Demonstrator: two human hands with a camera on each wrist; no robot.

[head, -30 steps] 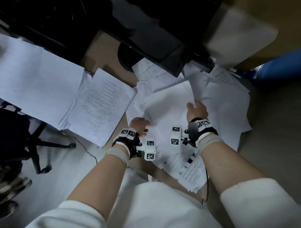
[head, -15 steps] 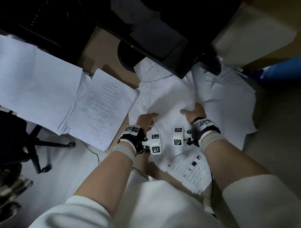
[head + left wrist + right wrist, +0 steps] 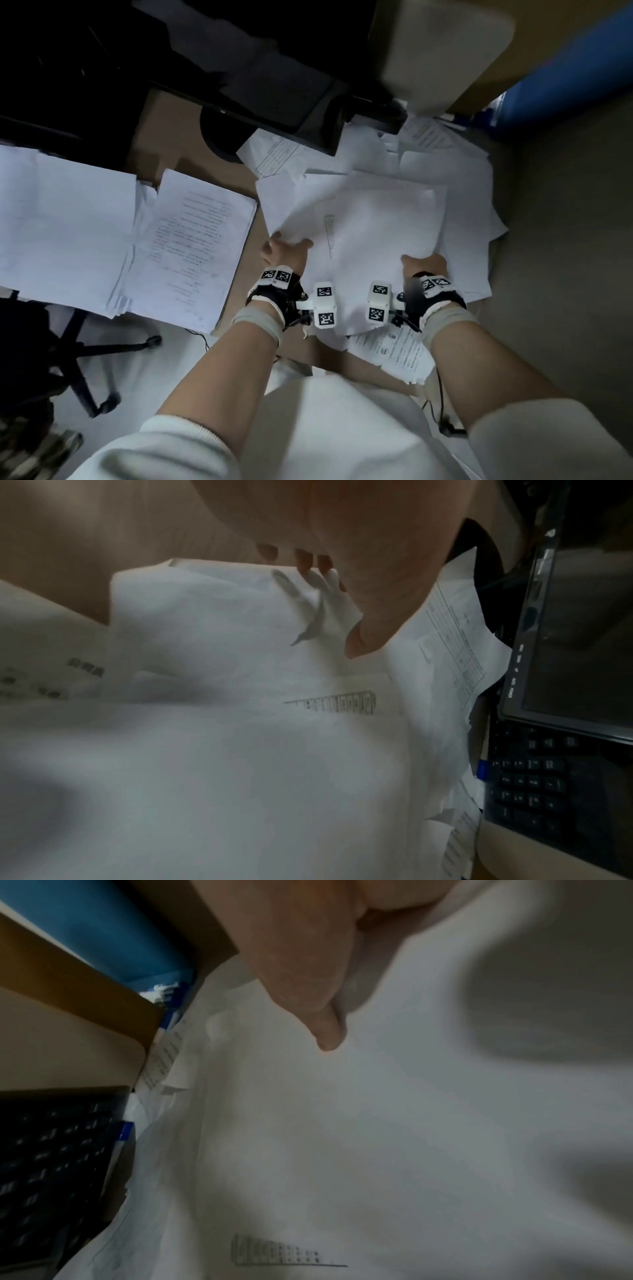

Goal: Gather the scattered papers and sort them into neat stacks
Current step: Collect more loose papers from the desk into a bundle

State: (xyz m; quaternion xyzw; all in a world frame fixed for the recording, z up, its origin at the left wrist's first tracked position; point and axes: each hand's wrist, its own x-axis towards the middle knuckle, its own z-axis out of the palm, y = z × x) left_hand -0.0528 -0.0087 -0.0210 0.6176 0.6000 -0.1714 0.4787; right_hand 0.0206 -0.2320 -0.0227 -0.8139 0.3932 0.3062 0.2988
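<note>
A loose bundle of white sheets (image 3: 359, 222) lies at the centre right of the wooden desk (image 3: 164, 137), over a wider mess of scattered papers (image 3: 472, 205). My left hand (image 3: 287, 245) pinches the bundle's near left corner, thumb (image 3: 363, 637) on top and fingers (image 3: 304, 561) underneath. At the near right edge my right hand (image 3: 421, 262) grips it too, with the thumb (image 3: 308, 993) pressed on the top sheet (image 3: 342, 1150). That top sheet is mostly blank, with a small printed strip (image 3: 342, 703). Two gathered stacks sit to the left: a blank-topped pile (image 3: 65, 226) and a printed one (image 3: 195, 246).
A dark monitor (image 3: 260, 85) and its round base (image 3: 219, 137) stand just beyond the papers, with a black keyboard (image 3: 534, 777) beside them. A printed sheet (image 3: 400, 353) hangs over the desk's near edge. A chair base (image 3: 85, 353) is on the floor at left, a blue object (image 3: 565, 85) at far right.
Both hands have slid from the sides of the pile to its near edge and now pinch it. The sheets, crumpled half a second ago, lie flatter and more squared.
</note>
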